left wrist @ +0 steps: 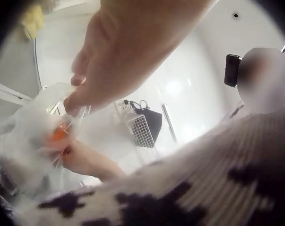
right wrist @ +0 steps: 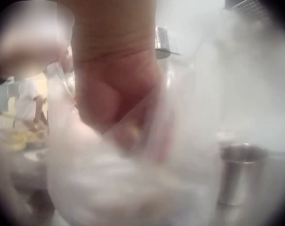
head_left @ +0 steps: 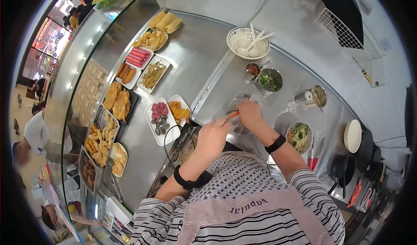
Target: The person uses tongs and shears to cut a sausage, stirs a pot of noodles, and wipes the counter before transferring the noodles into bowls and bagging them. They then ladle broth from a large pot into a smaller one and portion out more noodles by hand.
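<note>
A clear plastic bag hangs between the two hands, its film spreading round the fingers. My left hand pinches the bag's upper edge with curled fingers, just left of a small orange piece. From the other side my right hand grips the bag, and the film covers part of its fingers in the right wrist view. The orange piece shows blurred between the hands in the left wrist view; I cannot tell what it is. What lies inside the bag is blurred.
Ahead stand a bowl with white spoons, a cup of chopped greens and metal tins. A bowl of noodles sits right, near red-handled tools. Trays of fried food and a meat plate fill the left.
</note>
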Demonstrator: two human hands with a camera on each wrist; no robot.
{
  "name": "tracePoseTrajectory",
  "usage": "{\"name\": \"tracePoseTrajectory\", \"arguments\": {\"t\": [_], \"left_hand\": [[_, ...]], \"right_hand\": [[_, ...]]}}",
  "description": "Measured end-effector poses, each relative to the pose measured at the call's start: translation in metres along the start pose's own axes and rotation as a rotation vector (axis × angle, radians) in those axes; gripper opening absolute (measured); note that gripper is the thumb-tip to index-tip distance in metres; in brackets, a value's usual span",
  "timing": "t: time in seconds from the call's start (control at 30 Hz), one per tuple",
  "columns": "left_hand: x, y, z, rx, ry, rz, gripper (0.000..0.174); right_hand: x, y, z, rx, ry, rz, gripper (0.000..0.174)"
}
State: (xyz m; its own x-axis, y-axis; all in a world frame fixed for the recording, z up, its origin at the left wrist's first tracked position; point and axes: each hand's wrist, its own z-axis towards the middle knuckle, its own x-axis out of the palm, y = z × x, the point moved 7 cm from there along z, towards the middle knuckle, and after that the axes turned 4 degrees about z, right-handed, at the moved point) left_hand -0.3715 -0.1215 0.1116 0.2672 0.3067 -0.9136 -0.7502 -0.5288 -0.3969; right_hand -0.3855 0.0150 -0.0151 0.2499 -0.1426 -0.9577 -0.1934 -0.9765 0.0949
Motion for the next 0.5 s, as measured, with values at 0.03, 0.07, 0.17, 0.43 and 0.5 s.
{"name": "tracePoseTrajectory", "arguments": {"t": [0.03, 0.07, 0.17, 0.43, 0.5], "left_hand": [[0.0, 0.001, 0.002, -0.066, 0.049, -0.034, 0.018], [0.002, 0.002, 0.003, -0.128, 0.101, -0.07, 0.018], [-0.003, -0.023, 0.015, 0.117, 0.103, -0.036, 0.018], [0.02, -0.057, 0.031, 0.184, 0.1, -0.025, 0.019], [0.022, -0.059, 0.033, 0.203, 0.087, -0.04, 0.015]], "right_hand": [[-0.003, 0.0, -0.001, 0.007, -0.035, 0.041, 0.029], [-0.005, -0.002, -0.004, 0.02, -0.07, 0.083, 0.034], [0.004, -0.008, -0.01, -0.068, -0.167, 0.133, 0.026], [0.025, -0.073, -0.036, 0.147, -0.207, 0.351, 0.042], [0.006, -0.076, -0.053, 0.048, -0.384, 0.522, 0.037]]}}
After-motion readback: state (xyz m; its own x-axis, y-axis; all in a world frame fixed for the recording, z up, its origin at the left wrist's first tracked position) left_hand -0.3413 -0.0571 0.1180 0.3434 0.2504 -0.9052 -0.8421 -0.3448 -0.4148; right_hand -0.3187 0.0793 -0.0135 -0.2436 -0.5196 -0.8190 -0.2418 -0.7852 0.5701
